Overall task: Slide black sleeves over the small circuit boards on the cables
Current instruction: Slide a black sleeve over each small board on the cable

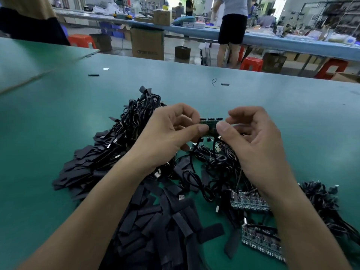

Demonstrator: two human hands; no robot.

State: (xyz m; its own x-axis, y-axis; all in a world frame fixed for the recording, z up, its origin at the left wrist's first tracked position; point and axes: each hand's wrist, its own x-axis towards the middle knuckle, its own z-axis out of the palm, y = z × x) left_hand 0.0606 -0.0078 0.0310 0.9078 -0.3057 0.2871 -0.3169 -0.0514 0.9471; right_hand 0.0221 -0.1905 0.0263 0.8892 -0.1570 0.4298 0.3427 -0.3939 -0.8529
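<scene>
left hand (169, 133): we saw thumb and fingers pinching the board strip (212, 125) at one end
right hand (253, 137): pinched its other end
black sleeves (155, 221): heaped under our left forearm
cables (134, 121): piled just beyond left hand

Bright overhead light; edges warped; slight blur
</scene>
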